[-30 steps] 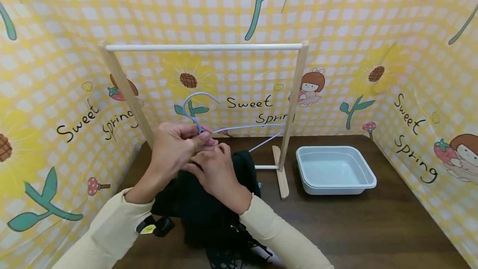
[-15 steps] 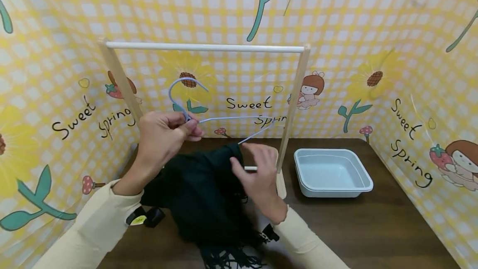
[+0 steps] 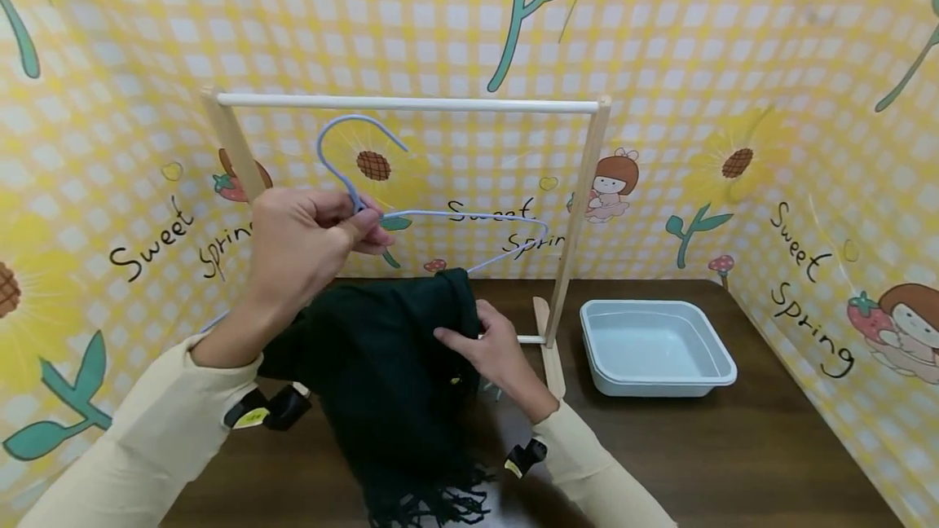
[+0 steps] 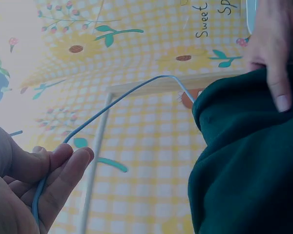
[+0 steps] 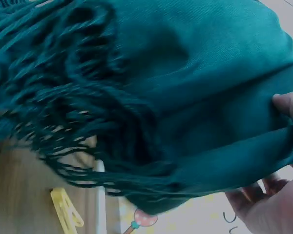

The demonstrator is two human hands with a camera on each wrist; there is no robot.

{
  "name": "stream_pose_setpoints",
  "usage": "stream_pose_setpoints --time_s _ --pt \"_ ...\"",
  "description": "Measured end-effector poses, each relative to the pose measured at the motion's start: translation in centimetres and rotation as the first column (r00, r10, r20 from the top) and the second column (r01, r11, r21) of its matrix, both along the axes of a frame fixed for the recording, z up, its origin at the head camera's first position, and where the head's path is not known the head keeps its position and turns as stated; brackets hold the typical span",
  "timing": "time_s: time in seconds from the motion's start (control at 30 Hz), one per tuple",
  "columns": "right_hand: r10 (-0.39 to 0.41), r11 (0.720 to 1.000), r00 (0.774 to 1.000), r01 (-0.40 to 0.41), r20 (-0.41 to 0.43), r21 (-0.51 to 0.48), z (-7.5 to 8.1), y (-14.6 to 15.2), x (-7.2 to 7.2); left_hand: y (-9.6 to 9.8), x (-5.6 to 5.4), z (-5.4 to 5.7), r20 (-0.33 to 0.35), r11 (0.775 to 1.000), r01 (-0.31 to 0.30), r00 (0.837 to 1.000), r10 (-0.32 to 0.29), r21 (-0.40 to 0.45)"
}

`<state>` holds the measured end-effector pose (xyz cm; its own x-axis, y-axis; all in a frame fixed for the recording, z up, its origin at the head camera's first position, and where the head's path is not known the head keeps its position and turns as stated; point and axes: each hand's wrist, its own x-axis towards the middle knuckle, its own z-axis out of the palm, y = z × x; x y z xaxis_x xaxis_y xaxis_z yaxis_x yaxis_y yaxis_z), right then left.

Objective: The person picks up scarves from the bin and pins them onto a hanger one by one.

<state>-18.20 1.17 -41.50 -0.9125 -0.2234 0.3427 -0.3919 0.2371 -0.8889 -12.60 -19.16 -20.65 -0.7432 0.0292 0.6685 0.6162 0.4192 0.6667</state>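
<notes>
Head view: dark green scarf over a tilted wire hanger, held by two hands

Left hand (image 3: 297,247): thumb and fingers pinch the neck of a pale blue, slim wire clothes hanger (image 3: 440,213), just under its curved hook. Judged risk: a pinch at one point may let the hanger twist under uneven weight.

Right hand (image 3: 506,349): grips the edge of a dark green woven fabric scarf (image 3: 396,365), thumb in front, fingers behind. Judged risk: a hard downward pull could drag the cloth off the wire.

Scarf: draped over the hanger's lower wire, bunched toward the middle, fringe (image 3: 433,503) hanging low. Hanger's right end bare and raised; cloth could slide toward the lower left end.

Rack: pale wooden uprights, round white top rail (image 3: 407,103). Hook appears just below the rail; depth gap cannot be told. Misjudged depth could make the hook miss.

Desk (image 3: 734,463): dark brown, wood-grained. Yellow plastic clip (image 5: 67,212), seen from the right wrist; trailing fringe might snag it.

Tub: pale blue, rectangular, plastic (image 3: 660,388), well apart, little hazard.
</notes>
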Motion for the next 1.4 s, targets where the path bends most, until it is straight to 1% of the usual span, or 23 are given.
stream_pose_setpoints --time_s 0.07,0.13,0.2,0.27,0.37,0.47,0.53,0.7,0.83,0.93,1.0,1.03,1.07,1.1,1.17,1.23,1.27,1.33,1.4 --pt "0.024 1.000 1.000 -0.024 -0.010 -0.001 -0.1 -0.2 0.2 -0.2 0.2 0.5 -0.008 1.000 -0.017 1.000 0.017 -0.021" --pt "0.047 0.999 0.999 -0.047 -0.012 -0.021 -0.1 -0.4 0.6 -0.5 0.3 0.9 -0.016 0.999 -0.029 0.999 0.028 -0.042" --pt "0.082 0.995 0.997 -0.081 0.010 -0.061 0.1 -0.7 0.9 -0.7 0.4 1.3 -0.018 0.998 -0.031 0.999 0.030 -0.046" --pt "0.136 0.986 0.990 -0.131 0.042 -0.107 0.3 -1.0 1.1 -0.9 0.3 1.5 -0.016 0.998 -0.033 0.999 0.033 -0.053" --pt "0.184 0.975 0.980 -0.173 0.077 -0.136 0.4 -1.8 1.1 -1.2 0.2 1.6 -0.007 0.997 -0.041 0.999 0.041 -0.061" --pt "0.194 0.974 0.976 -0.179 0.103 -0.141 0.2 -2.2 1.2 -1.4 0.1 1.4 0.019 0.996 -0.044 0.999 0.046 -0.081" --pt "0.192 0.974 0.974 -0.174 0.120 -0.144 0.0 -2.4 1.4 -1.4 0.0 1.1 0.048 0.996 -0.037 0.998 0.041 -0.087" --pt "0.239 0.959 0.961 -0.212 0.139 -0.188 -0.2 -2.9 1.7 -1.8 -0.2 0.5 0.101 0.996 -0.015 0.995 0.024 -0.087" --pt "0.277 0.940 0.941 -0.223 0.195 -0.259 0.1 -3.4 1.5 -2.2 -0.6 0.6 0.117 0.994 -0.013 0.993 0.026 -0.112" --pt "0.298 0.928 0.920 -0.217 0.255 -0.301 0.6 -3.6 1.7 -2.4 -0.9 0.5 0.140 0.991 -0.003 0.990 0.021 -0.131" --pt "0.295 0.932 0.913 -0.210 0.281 -0.295 1.1 -3.5 2.1 -2.5 -1.0 0.2 0.156 0.990 0.003 0.988 0.019 -0.142" --pt "0.291 0.936 0.913 -0.209 0.285 -0.284 1.5 -3.5 2.3 -2.6 -1.1 0.0 0.164 0.989 0.004 0.986 0.021 -0.148" --pt "0.284 0.940 0.918 -0.211 0.277 -0.267 2.0 -3.4 2.5 -2.6 -1.1 -0.2 0.172 0.989 0.006 0.985 0.020 -0.150" --pt "0.273 0.947 0.926 -0.211 0.260 -0.244 2.6 -3.3 2.6 -2.7 -1.2 -0.4 0.182 0.988 0.007 0.983 0.021 -0.152" --pt "0.237 0.963 0.952 -0.203 0.193 -0.179 4.0 -3.1 2.7 -2.8 -1.4 -0.9 0.190 0.987 0.003 0.981 0.028 -0.158" --pt "0.189 0.978 0.977 -0.179 0.101 -0.103 5.4 -2.9 2.3 -2.9 -1.5 -1.2 0.202 0.987 -0.002 0.979 0.034 -0.159" --pt "0.163 0.985 0.985 -0.159 0.057 -0.069 6.2 -2.8 2.1 -3.0 -1.6 -1.3 0.205 0.988 -0.001 0.978 0.033 -0.154" --pt "0.117 0.993 0.993 -0.117 -0.009 -0.029 7.5 -2.6 1.4 -3.1 -1.8 -1.5 0.215 0.989 0.001 0.976 0.031 -0.146" --pt "0.092 0.994 0.995 -0.094 -0.029 -0.052 8.5 -2.5 0.8 -3.2 -2.0 -1.6 0.245 0.992 0.011 0.969 0.019 -0.123"
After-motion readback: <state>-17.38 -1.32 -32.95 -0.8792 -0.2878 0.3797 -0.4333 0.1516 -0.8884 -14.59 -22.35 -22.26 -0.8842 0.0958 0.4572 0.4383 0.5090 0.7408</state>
